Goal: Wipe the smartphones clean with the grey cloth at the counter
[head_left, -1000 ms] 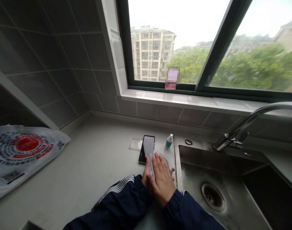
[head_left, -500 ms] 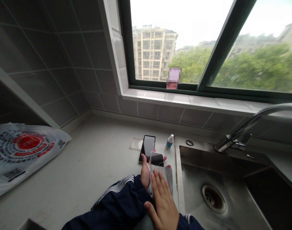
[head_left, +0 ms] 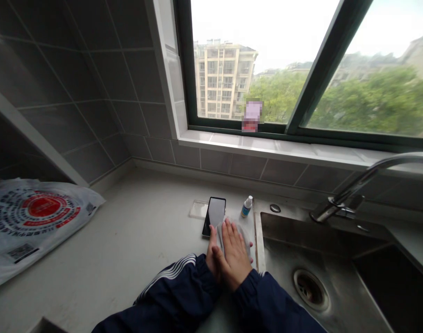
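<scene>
My left hand is palm up under a smartphone, its thumb along the near side and some fingertips showing past the right edge. The phone itself is hidden now under a grey cloth. Flat on top lies my right hand, fingers together, pressing the cloth against the phone. Just beyond my hands, a second smartphone with a dark screen rests on the counter. Beside it is a clear phone case, partly behind the phone. A small spray bottle with a white cap stands upright near the sink.
To the right is a steel sink with a drain and a curved faucet. A printed white plastic bag lies on the counter at the left. Behind the counter run a tiled wall and a window sill.
My right hand and the cloth have slid forward, away from me, over the phone, covering its top end that showed before. The things on the counter have stayed put.
</scene>
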`<action>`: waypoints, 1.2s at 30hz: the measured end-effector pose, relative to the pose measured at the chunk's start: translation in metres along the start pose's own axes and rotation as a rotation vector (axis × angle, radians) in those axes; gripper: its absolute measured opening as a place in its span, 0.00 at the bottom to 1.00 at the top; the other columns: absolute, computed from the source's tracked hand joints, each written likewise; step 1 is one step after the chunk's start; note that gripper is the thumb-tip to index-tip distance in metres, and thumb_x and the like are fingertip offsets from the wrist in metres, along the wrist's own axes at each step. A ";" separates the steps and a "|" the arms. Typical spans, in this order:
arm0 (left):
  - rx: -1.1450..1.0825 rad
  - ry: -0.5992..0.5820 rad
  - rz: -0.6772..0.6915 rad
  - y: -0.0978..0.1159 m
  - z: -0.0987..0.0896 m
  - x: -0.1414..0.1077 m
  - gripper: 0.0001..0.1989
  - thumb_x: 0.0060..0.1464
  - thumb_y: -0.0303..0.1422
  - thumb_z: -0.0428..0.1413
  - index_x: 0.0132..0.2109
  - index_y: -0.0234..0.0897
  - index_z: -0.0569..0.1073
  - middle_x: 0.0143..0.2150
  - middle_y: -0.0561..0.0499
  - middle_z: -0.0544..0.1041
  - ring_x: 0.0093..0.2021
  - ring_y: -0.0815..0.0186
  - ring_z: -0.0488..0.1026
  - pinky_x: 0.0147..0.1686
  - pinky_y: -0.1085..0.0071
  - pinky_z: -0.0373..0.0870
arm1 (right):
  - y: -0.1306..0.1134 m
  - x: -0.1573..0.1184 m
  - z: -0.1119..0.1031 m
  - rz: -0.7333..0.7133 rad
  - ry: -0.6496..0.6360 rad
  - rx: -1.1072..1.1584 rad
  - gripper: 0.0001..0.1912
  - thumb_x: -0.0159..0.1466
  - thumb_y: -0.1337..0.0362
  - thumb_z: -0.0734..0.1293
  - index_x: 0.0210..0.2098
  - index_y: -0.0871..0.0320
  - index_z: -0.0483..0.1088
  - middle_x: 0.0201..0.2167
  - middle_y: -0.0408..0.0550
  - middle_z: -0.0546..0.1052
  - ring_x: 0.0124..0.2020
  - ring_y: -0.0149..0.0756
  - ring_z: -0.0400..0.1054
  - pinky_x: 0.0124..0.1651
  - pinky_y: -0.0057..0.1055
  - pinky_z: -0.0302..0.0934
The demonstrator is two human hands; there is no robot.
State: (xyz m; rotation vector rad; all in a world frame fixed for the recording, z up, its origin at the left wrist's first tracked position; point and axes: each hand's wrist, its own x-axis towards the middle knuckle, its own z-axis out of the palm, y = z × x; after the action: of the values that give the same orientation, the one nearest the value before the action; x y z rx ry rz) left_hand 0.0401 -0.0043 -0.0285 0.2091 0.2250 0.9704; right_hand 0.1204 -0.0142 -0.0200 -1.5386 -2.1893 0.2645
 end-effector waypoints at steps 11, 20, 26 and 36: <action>-0.029 -0.032 -0.014 -0.004 -0.006 0.005 0.39 0.53 0.64 0.40 0.64 0.48 0.63 0.62 0.46 0.69 0.63 0.51 0.63 0.64 0.50 0.51 | -0.001 -0.023 0.001 0.007 0.018 0.014 0.37 0.71 0.45 0.47 0.71 0.58 0.37 0.71 0.53 0.45 0.71 0.52 0.39 0.64 0.57 0.52; -0.053 0.103 0.038 0.008 0.002 0.010 0.41 0.52 0.62 0.46 0.67 0.47 0.56 0.57 0.40 0.73 0.47 0.49 0.76 0.50 0.49 0.67 | -0.017 -0.060 -0.003 -0.063 0.013 -0.005 0.39 0.71 0.48 0.51 0.71 0.56 0.27 0.71 0.53 0.44 0.70 0.55 0.40 0.63 0.57 0.54; -0.027 0.161 -0.019 0.015 0.014 -0.001 0.37 0.53 0.62 0.43 0.67 0.64 0.45 0.61 0.44 0.68 0.46 0.49 0.76 0.44 0.48 0.68 | -0.019 -0.086 0.003 -0.095 0.016 0.012 0.42 0.69 0.44 0.53 0.71 0.58 0.28 0.71 0.55 0.45 0.69 0.57 0.41 0.62 0.57 0.55; -0.003 0.015 -0.021 0.010 -0.002 0.008 0.41 0.54 0.62 0.41 0.69 0.49 0.50 0.63 0.41 0.67 0.57 0.46 0.70 0.53 0.45 0.62 | -0.015 -0.051 -0.005 -0.037 -0.087 -0.019 0.38 0.71 0.46 0.48 0.71 0.63 0.37 0.71 0.55 0.42 0.71 0.52 0.35 0.66 0.55 0.49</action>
State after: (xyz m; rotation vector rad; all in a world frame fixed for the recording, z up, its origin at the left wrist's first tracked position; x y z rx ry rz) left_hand 0.0358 0.0078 -0.0287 0.1963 0.2383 0.9521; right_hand 0.1242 -0.0672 -0.0222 -1.5216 -2.2913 0.3043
